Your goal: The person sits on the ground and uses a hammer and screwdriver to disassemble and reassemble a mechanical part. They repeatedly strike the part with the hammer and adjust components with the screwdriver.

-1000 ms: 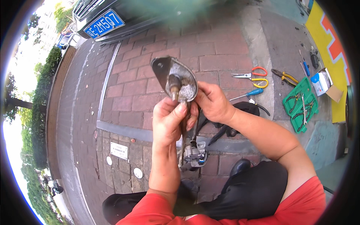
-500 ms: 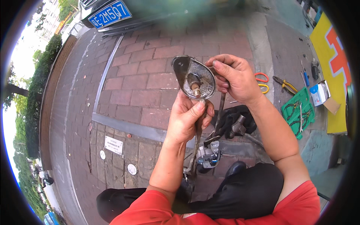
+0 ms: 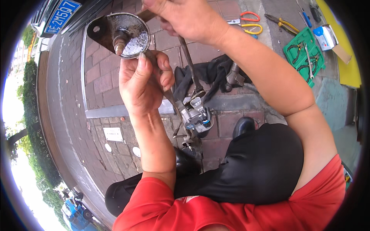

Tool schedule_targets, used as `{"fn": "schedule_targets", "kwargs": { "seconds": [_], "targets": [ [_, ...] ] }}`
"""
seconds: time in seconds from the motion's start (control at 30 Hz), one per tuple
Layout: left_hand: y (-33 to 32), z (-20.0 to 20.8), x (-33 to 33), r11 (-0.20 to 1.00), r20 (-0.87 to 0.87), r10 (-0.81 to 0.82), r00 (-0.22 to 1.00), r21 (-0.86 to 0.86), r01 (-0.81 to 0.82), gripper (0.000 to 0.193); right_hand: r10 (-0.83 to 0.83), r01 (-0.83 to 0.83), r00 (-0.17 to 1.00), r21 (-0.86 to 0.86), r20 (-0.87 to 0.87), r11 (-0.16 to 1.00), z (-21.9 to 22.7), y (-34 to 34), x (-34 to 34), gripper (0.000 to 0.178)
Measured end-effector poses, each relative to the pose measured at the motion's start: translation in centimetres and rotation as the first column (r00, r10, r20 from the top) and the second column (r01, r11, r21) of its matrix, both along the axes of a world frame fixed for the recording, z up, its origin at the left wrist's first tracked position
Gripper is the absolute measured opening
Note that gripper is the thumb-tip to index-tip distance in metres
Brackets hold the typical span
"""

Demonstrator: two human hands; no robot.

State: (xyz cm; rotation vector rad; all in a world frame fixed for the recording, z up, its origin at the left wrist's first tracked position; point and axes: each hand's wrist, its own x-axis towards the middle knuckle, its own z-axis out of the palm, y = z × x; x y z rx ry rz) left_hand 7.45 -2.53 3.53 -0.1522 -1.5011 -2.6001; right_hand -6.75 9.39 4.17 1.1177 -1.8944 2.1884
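A greasy metal linkage spans the space in front of me. Its upper end is a round metal dish (image 3: 138, 37) with a threaded stud in the middle and a dark flat tab with a hole. My left hand (image 3: 142, 82) is closed around the linkage just under the dish, thumb against the rim. Beside the dish, my right hand (image 3: 189, 19) is closed on a flat metal bar (image 3: 147, 15); part of its grip is hidden. Rods run down to a silver motor (image 3: 195, 117) with a grey connector, near my feet.
Black cloth (image 3: 210, 75) and a grey metal tool head (image 3: 234, 75) lie past the motor. Scissors (image 3: 252, 27), yellow-handled pliers (image 3: 283, 24), a green tool case (image 3: 298, 44) and a white box (image 3: 325, 37) sit at right. A car (image 3: 90, 13) stands at far left.
My view has shifted, so the ground things appear elsewhere. Both hands and the dish have moved up and left in the picture, and the dish looks tilted differently.
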Motion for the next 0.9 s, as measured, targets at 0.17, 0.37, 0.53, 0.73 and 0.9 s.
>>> {"fn": "schedule_targets", "kwargs": {
  "seconds": [0.17, 0.37, 0.53, 0.73, 0.9],
  "targets": [
    [0.5, -0.4, -0.6, 0.999, -0.005, 0.021, 1.0, 0.03, -0.021, 0.031, 0.184, -0.204, 0.917, 0.019, 0.354, 0.979, -3.4, 0.5, 2.3, 0.037],
    [0.9, -0.8, -1.0, 1.0, 0.013, 0.024, 1.0, 0.02, -0.024, 0.032, 0.401, -0.326, 0.794, -0.236, 0.457, 0.915, -1.5, 1.2, -1.5, 0.02],
    [2.0, -0.6, -1.3, 0.994, 0.053, 0.096, 0.994, 0.05, -0.099, 0.031, 0.216, -0.278, 0.858, 0.067, 0.465, 0.958, -2.2, 1.0, 1.9, 0.035],
    [2.9, -0.5, -1.6, 0.985, 0.081, 0.06, 0.995, 0.157, -0.073, 0.04, 0.326, -0.245, 0.88, -0.259, 0.345, 0.934, -2.2, 1.6, -1.9, 0.035],
    [3.1, -0.7, -1.8, 0.988, 0.085, 0.096, 0.992, 0.115, -0.106, 0.062, 0.16, -0.242, 0.861, 0.111, 0.482, 0.964, -3.1, 1.0, 0.3, 0.04]
  ]
}}
